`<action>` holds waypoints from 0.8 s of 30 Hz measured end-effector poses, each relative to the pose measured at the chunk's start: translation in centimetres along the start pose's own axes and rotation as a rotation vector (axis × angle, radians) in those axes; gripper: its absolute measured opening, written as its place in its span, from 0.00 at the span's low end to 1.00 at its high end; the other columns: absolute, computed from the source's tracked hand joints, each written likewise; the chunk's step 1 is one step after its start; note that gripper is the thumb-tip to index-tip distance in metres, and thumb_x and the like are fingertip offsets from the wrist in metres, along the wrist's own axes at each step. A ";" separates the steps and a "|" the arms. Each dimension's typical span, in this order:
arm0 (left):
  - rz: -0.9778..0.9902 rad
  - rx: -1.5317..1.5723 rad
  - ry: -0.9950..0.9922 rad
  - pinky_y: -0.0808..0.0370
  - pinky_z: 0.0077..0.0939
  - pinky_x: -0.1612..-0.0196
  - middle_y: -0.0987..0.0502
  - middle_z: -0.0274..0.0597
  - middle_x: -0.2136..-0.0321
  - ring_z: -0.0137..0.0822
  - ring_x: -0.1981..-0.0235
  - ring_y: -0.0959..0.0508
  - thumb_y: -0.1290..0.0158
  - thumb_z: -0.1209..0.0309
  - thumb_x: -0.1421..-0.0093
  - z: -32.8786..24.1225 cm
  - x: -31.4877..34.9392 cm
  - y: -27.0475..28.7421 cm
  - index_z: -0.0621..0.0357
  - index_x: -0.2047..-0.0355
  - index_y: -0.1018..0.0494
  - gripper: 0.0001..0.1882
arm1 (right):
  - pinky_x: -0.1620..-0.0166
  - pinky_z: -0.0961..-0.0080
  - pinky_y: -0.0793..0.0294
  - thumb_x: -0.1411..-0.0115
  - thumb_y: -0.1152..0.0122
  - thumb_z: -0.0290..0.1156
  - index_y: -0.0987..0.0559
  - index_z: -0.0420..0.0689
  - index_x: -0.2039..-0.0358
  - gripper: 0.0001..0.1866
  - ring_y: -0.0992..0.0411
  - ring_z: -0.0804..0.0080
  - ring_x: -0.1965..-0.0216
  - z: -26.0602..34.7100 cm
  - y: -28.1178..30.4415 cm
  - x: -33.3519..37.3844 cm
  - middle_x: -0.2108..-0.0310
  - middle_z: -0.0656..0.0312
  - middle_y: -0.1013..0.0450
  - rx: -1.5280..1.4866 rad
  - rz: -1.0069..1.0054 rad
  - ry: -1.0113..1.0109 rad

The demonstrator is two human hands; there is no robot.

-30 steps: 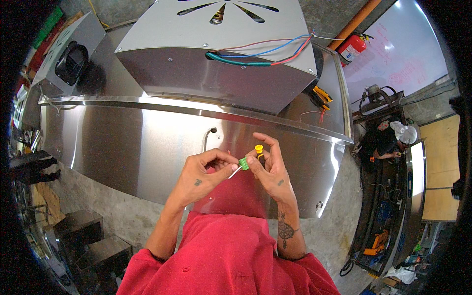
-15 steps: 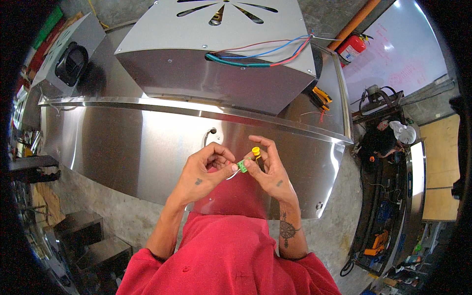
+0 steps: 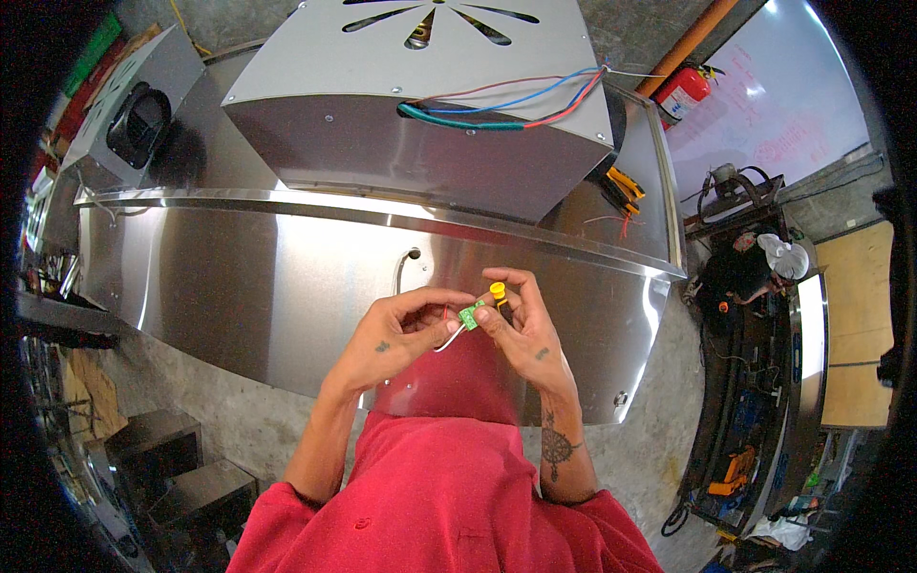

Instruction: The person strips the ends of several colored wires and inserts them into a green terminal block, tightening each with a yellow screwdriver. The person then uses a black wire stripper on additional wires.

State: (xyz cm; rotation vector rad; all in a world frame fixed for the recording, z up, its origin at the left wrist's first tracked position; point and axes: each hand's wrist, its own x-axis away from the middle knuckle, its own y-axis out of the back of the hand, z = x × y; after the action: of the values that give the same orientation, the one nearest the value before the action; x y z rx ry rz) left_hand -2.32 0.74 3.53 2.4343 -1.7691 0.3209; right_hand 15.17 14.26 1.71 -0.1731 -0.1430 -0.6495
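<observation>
A small green terminal block [image 3: 469,316] sits between my hands, above the stainless steel panel. My right hand [image 3: 530,346] pinches its right side between thumb and fingers. Tucked in that same hand is a yellow-and-black tool, apparently a small screwdriver [image 3: 498,290], its yellow end pointing up. At the block's left side, the fingers of my left hand [image 3: 384,336] close on a thin red wire [image 3: 445,312]. A white wire [image 3: 452,339] runs from the block down below my left thumb. Whether the red wire is inside the block I cannot tell.
The shiny steel panel [image 3: 229,286] has a hole with a grey cable [image 3: 398,272]. Behind it stands a large metal housing [image 3: 411,153] with loose coloured wires [image 3: 516,125]. Yellow-handled pliers [image 3: 623,186] lie to its right. Another person [image 3: 745,272] works at the right bench.
My left hand has shifted slightly left and its fingers have straightened over the terminal block. More of the green block, the red wire and the white wire shows now.
</observation>
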 end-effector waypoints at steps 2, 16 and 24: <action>0.037 0.017 0.004 0.28 0.17 0.58 0.22 0.26 0.65 0.19 0.66 0.28 0.36 0.72 0.33 0.0 -0.1 0.2 0.56 0.41 0.19 0.20 | 0.40 0.71 0.30 0.28 0.34 0.35 0.36 0.44 0.34 0.28 0.29 0.72 0.46 -0.2 0.2 -0.1 0.47 0.56 0.24 0.016 0.009 0.011; 0.046 0.088 -0.015 0.24 0.18 0.54 0.22 0.27 0.60 0.19 0.60 0.24 0.35 0.75 0.35 1.9 -0.3 0.0 0.56 0.37 0.24 0.26 | 0.47 0.75 0.27 0.20 0.52 0.37 0.39 0.42 0.30 0.24 0.29 0.75 0.53 -1.7 1.2 -1.0 0.53 0.57 0.25 0.218 -0.073 0.083; -0.013 0.125 -0.005 0.21 0.18 0.58 0.21 0.30 0.61 0.20 0.63 0.22 0.36 0.76 0.35 1.8 -0.3 -0.4 0.59 0.38 0.24 0.25 | 0.57 0.82 0.30 0.22 0.58 0.26 0.45 0.47 0.25 0.28 0.38 0.82 0.65 1.0 0.6 0.0 0.54 0.61 0.26 0.095 -0.136 0.198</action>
State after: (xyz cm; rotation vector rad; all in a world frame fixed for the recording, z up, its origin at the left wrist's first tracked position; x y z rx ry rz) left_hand -1.79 0.71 1.71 2.5312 -1.7859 0.4368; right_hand 15.47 14.96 2.61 -0.0071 0.0056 -0.7900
